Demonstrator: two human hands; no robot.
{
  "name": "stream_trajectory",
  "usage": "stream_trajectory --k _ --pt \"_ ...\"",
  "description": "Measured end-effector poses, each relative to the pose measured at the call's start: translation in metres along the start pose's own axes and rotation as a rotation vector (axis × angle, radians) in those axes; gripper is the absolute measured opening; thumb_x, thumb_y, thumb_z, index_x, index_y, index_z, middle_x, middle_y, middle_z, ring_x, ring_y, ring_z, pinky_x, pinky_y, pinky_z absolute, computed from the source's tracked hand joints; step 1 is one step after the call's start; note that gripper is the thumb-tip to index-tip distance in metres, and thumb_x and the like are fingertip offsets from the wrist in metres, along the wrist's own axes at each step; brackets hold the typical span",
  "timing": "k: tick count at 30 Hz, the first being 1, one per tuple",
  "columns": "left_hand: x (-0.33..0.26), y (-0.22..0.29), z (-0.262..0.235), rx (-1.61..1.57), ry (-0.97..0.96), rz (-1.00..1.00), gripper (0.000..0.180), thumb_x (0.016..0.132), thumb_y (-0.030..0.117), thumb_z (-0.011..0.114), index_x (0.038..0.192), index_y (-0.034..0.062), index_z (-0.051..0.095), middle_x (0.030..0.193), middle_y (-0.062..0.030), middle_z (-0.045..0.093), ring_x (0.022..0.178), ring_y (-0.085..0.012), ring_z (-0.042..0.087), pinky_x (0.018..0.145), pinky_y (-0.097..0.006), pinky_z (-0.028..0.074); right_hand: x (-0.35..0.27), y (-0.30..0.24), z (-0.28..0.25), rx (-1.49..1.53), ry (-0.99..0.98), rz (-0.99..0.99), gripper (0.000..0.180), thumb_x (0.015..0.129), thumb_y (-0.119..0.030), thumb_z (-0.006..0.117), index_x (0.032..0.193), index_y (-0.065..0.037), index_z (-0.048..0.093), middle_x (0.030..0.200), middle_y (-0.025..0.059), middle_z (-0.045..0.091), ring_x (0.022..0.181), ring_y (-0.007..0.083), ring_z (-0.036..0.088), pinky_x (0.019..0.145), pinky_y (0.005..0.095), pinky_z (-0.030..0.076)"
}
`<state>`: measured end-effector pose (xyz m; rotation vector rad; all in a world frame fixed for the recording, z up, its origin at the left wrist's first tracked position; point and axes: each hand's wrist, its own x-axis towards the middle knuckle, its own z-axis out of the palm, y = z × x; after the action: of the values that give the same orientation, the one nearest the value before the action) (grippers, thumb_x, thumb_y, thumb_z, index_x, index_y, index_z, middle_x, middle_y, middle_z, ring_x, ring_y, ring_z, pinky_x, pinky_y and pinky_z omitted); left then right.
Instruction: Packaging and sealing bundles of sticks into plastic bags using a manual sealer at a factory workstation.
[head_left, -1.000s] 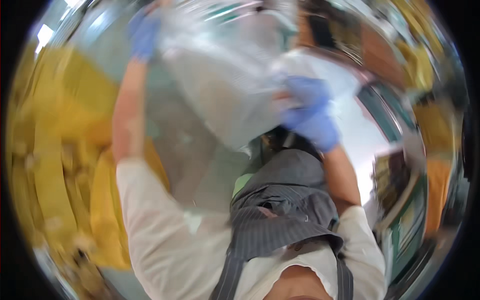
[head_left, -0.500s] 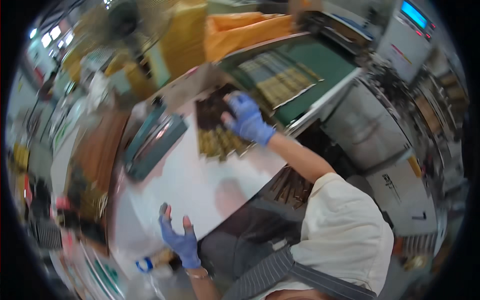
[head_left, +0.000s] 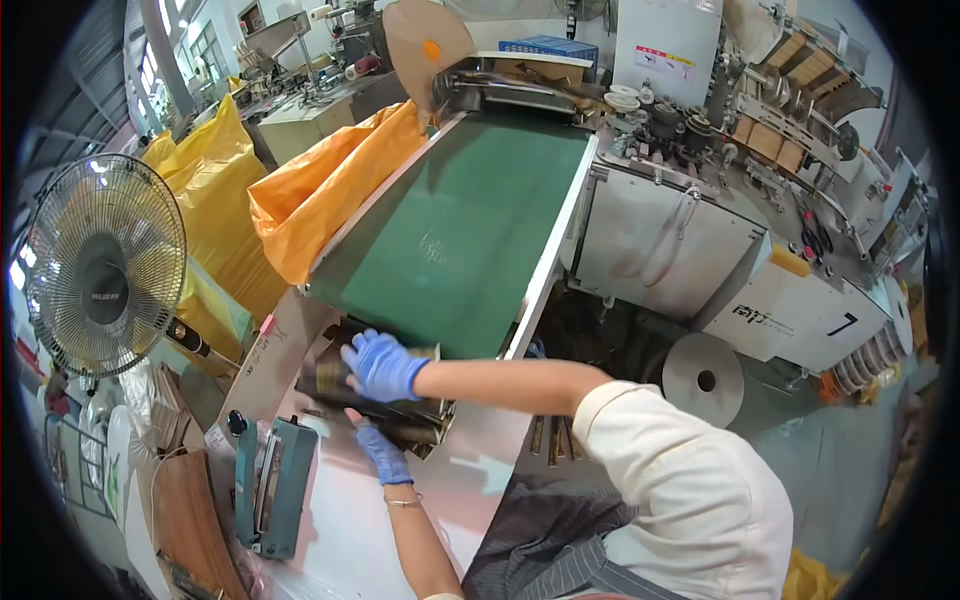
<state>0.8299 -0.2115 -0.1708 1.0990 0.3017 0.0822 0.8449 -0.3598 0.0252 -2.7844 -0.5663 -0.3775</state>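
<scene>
Packets (head_left: 408, 418) lie piled, glossy dark brown and gold.

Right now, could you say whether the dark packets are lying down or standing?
Lying down: the dark packets rest low on the white table, right hand over them.

The white panel (head_left: 815, 325) bears lettering (head_left: 760, 314) and a numeral (head_left: 871, 324), the fan (head_left: 105, 275) lettering, the cabinet (head_left: 660, 20) a label (head_left: 665, 61).

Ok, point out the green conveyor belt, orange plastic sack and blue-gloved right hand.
Green conveyor belt (head_left: 450, 225): head view, middle.
Orange plastic sack (head_left: 328, 200): head view, side wall.
Blue-gloved right hand (head_left: 384, 368): head view, back.
</scene>
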Motion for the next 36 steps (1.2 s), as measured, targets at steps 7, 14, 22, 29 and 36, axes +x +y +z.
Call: stream_trajectory --k 7,14,22,29,36 --pt "-0.024 0.075 0.020 0.574 0.238 0.039 0.083 0.065 0.045 0.079 0.118 -0.0103 0.047 0.107 -0.0192 0.060 0.091 -0.0239 0.059 0.080 -0.033 0.049 0.011 0.042 0.093 0.343 -0.193 0.641 0.080 0.082 -0.056 0.047 0.142 -0.007 0.026 0.125 0.0269 0.050 0.115 0.0405 0.049 0.102 0.0466 0.031" --pt "-0.064 0.107 0.025 -0.057 -0.097 -0.234 0.060 0.070 0.035 0.078 0.117 0.0048 0.056 0.109 -0.0060 0.060 0.096 -0.0170 0.058 0.085 -0.032 0.047 -0.029 -0.019 0.086 1.771 -0.500 0.550 0.058 0.079 -0.052 0.063 0.103 0.000 0.062 0.089 0.0101 0.065 0.074 0.0174 0.063 0.070 0.0300 0.052" --pt "-0.159 0.154 -0.022 0.103 -0.228 0.317 0.083 0.060 0.016 0.085 0.126 0.0063 0.037 0.117 -0.0077 0.056 0.106 -0.0186 0.055 0.090 -0.033 0.047 -0.085 -0.086 0.015 1.892 -0.362 0.223 0.060 0.072 -0.015 0.074 0.124 -0.001 0.047 0.112 0.0080 0.058 0.101 0.0169 0.056 0.089 0.0305 0.046" --pt "-0.212 0.169 -0.067 0.589 -0.389 0.650 0.115 0.058 0.031 0.087 0.143 0.0079 0.013 0.135 -0.0131 0.039 0.128 -0.0207 0.037 0.110 -0.038 0.023 -0.116 -0.101 -0.003 1.461 -0.286 -0.282 0.122 0.049 -0.023 0.090 0.144 -0.006 0.015 0.142 0.0110 0.030 0.131 0.0220 0.029 0.107 0.0352 0.026" --pt "-0.250 0.213 -0.039 0.180 -0.419 0.637 0.141 0.044 0.024 0.092 0.146 0.0154 -0.004 0.138 -0.0121 0.035 0.125 -0.0206 0.039 0.105 -0.036 0.033 -0.113 -0.132 -0.051 1.446 -0.147 -0.685 0.115 0.049 -0.039 0.089 0.140 -0.010 0.026 0.141 0.0173 0.031 0.128 0.0304 0.035 0.105 0.0403 0.030"
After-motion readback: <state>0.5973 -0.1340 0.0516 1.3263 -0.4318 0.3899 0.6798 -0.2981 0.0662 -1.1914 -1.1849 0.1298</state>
